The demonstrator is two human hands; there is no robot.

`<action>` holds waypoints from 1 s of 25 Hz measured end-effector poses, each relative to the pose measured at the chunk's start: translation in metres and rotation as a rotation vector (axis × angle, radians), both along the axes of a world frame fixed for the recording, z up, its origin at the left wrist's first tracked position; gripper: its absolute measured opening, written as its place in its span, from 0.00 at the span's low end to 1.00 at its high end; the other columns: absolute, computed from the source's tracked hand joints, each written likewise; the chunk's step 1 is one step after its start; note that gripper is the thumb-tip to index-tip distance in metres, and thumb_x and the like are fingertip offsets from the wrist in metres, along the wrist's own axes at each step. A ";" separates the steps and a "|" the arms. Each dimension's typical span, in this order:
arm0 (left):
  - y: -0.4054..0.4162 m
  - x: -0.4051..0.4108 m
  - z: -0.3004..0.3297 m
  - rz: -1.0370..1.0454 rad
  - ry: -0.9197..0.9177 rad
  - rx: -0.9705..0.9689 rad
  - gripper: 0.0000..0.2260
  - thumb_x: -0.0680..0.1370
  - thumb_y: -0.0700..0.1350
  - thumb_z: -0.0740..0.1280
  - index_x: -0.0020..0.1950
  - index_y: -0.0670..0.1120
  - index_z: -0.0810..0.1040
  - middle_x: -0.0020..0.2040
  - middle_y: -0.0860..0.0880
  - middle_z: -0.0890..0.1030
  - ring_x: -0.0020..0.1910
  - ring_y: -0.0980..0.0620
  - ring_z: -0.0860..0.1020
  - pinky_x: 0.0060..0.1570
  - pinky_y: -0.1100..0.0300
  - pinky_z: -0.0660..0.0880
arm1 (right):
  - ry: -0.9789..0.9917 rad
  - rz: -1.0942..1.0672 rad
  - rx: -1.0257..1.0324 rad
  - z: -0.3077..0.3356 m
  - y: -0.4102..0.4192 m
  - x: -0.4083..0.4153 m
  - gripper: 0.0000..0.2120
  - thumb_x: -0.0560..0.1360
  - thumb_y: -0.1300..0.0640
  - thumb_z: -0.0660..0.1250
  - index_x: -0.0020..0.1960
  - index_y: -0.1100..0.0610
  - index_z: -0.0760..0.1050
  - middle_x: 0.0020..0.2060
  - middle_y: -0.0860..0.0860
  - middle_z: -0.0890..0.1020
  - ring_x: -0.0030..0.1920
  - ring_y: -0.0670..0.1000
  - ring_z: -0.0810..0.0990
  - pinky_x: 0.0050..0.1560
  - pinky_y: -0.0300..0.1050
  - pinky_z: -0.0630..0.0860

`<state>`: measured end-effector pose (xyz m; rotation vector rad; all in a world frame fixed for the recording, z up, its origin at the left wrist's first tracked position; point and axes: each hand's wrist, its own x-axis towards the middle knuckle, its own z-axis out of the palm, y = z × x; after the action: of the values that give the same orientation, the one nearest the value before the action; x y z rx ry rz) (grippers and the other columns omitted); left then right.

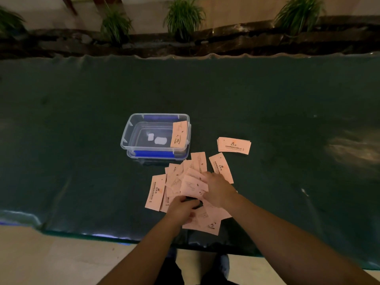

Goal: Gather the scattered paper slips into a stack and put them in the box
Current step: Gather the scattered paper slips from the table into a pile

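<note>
At the near edge of the dark green table (82, 140), both bare forearms reach in over the pale floor (51, 260), with dark trousers and shoes just visible below. The left hand (181, 208) lies palm down with its fingers curled over the loose slips; whether it actually grips any cannot be told. The right hand (219, 191) sits just beyond it, knuckles up, fingers bent onto a slip (193, 187) at the top of the heap, thumb side hidden, so its hold is also unclear. Under and around both hands the scattered slips (176, 177) overlap in a rough fan, pale pink with dark print. 1 slip (155, 192) lies apart at the left of the heap, another (221, 167) angles away at the right. Farther right, well apart from the heap, a small neat stack of slips (234, 145) rests flat on the table. Just beyond the heap stands the clear plastic box (126, 132) with blue clips, open on top, and 1 slip (178, 134) leans against its right inner wall. Behind the table a dark stone border (226, 44) holds 5 grassy plants (184, 17).
</note>
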<state>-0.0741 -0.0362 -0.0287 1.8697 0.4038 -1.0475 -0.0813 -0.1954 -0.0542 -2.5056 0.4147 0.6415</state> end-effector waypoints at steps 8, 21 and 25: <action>-0.019 0.011 -0.002 -0.049 -0.050 -0.134 0.16 0.79 0.44 0.71 0.66 0.50 0.76 0.59 0.48 0.83 0.54 0.49 0.82 0.40 0.60 0.76 | -0.032 -0.299 0.158 -0.011 0.012 -0.005 0.28 0.78 0.61 0.74 0.76 0.54 0.71 0.68 0.55 0.75 0.67 0.58 0.78 0.66 0.54 0.79; -0.020 0.057 -0.014 -0.337 -0.429 0.220 0.24 0.80 0.48 0.70 0.76 0.50 0.70 0.73 0.49 0.74 0.71 0.48 0.72 0.71 0.49 0.68 | 0.002 -0.788 0.362 -0.015 -0.002 0.022 0.21 0.83 0.63 0.64 0.75 0.53 0.73 0.71 0.53 0.79 0.54 0.50 0.81 0.35 0.38 0.71; -0.024 0.068 -0.019 -0.475 -0.430 0.324 0.29 0.80 0.51 0.69 0.80 0.53 0.64 0.78 0.51 0.69 0.76 0.45 0.65 0.74 0.47 0.64 | 0.015 -1.060 0.440 -0.018 -0.002 0.025 0.22 0.83 0.65 0.63 0.74 0.51 0.73 0.58 0.49 0.80 0.44 0.47 0.81 0.41 0.43 0.82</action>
<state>-0.0062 -0.0605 -0.0473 2.4890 -0.1438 -0.8732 -0.0566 -0.1973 -0.0720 -1.5396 1.3020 0.2577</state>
